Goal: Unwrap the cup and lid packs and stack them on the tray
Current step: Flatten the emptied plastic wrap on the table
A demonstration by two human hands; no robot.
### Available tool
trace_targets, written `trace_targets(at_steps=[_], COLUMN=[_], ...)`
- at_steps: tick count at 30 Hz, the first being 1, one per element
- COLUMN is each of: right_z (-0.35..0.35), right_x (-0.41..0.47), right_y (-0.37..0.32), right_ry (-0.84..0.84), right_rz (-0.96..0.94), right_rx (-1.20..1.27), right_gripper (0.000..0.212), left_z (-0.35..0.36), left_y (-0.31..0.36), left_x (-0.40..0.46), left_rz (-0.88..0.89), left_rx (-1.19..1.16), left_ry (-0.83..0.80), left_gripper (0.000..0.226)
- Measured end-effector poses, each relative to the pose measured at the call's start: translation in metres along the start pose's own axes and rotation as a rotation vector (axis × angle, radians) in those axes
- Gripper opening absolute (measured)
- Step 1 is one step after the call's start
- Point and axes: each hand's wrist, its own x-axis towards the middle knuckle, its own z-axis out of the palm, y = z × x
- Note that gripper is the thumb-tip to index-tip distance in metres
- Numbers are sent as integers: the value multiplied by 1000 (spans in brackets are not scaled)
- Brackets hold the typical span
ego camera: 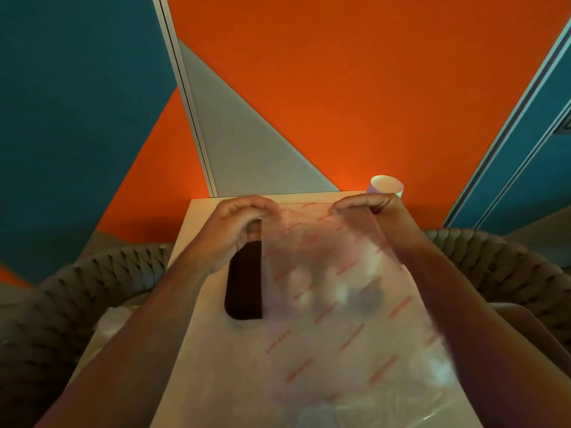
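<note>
I am watching both hands pinching the plastic pack's (333,288) top edge, left hand (238,223) and right hand (367,208) level, the pack hanging lengthwise toward me above the counter (197,350).

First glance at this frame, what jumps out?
Centre frame: both hands hold up a clear plastic bag with red print, the left hand and right hand pinching its top edge over a pale table. Behind, a bright orange wall. A paper cup stands at the table's far right edge.
</note>
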Motion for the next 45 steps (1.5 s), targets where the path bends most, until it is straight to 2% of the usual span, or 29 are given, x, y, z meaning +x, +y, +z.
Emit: trace_targets(at_steps=[2, 4, 6, 9, 11, 13, 15, 17, 19, 22, 25, 29, 33, 36, 39, 42, 45], right_z=[0, 0, 3, 5, 6, 7, 9, 12, 15, 20, 23, 22, 20, 22, 22, 20, 17], right_x=[4, 6, 7, 2, -10, -27, -42, -52, -54, -54, -52, -53, -55, -57, -59, -61, -65], right_y=[3, 4, 4, 5, 6, 11, 18, 26, 33, 38, 40, 39, 37, 39, 39, 41, 43], right_ry=[45, 68, 88, 175, 126, 10, -70, -119, -79, 92, 187, 175, 45, 1, 16, -14, -62], right_rz=[3, 5, -19, 18, 171, 371, 469, 457, 414, 366, 346, 328, 347, 369, 380, 368, 375], right_rx=[-34, -21, 5, 99, 279, 436, 379, 157, 7, 124, 268, 271, 270, 212, 183, 116, 58], right_gripper=[28, 30, 29, 27, 28, 52, 53, 40, 29, 16, 10, 24, 33, 30, 24, 24, 27], left_z=[5, 13, 21, 25, 25, 23, 18, 15, 17, 24, 29, 37, 33, 31, 30, 25, 20], left_y=[2, 0, -4, -11, -12, -15, -19, -22, -21, -28, -46, -59, -64, -61, -60, -63, -61], left_x=[-2, -8, -11, -10, -7, -4, 0, 4, 3, -9, -26, -38, -39, -41, -41, -39, -37], left_rz=[-67, -127, -142, -39, -9, -14, 0, 17, -5, -101, -180, -205, -189, -185, -190, -197, -183], left_rx=[-145, -161, -68, 124, 110, 61, 69, 15, -133, -197, -38, 69, 83, 103, 25, -179, -328], left_ry=[-52, -93, -100, -3, 51, 92, 151, 200, 209, 140, -3, -7, 20, 8, -17, 139, 260], left_gripper=[29, 22, 19, 26, 23, 21, 22, 25, 25, 34, 36, 44, 47, 52, 62, 74, 55])
